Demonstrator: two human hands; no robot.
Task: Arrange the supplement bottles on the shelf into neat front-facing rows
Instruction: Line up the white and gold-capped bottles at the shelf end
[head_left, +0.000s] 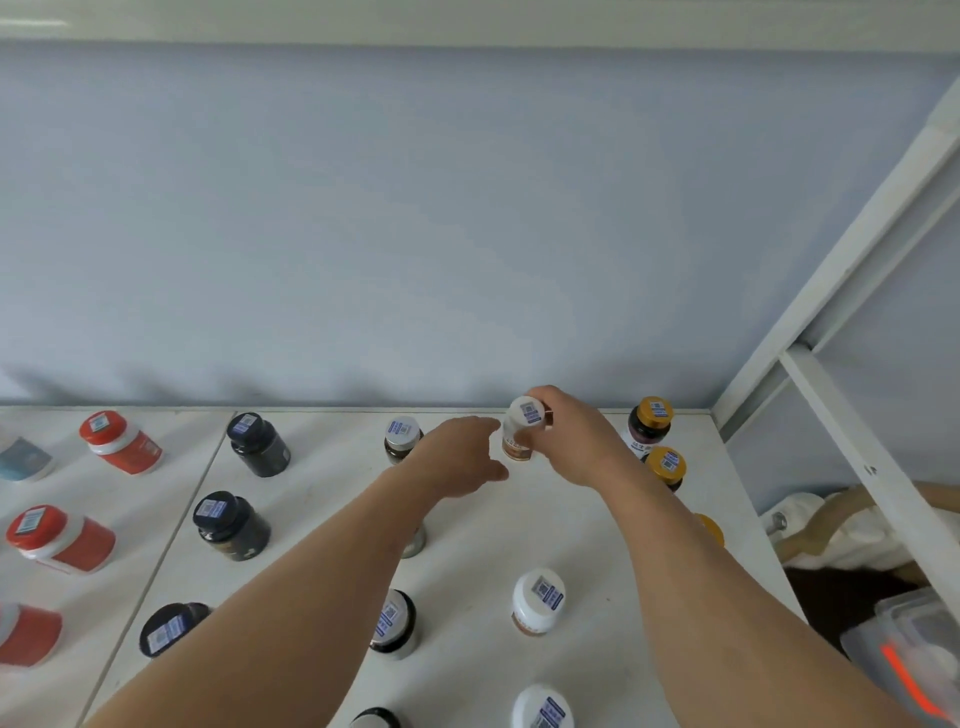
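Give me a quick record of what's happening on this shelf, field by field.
Surface: white shelf against a pale blue wall
Right hand: grips a white-capped bottle near the back
Left hand: open, reaching beside that bottle
Columns: red-capped bottles far left, black bottles next, gold-capped bottles at right
Caps: barcode stickers on top

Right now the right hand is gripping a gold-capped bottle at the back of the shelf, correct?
Not quite. In the head view the right hand grips a white-capped bottle at the back of the shelf; the gold-capped bottles stand untouched further right.
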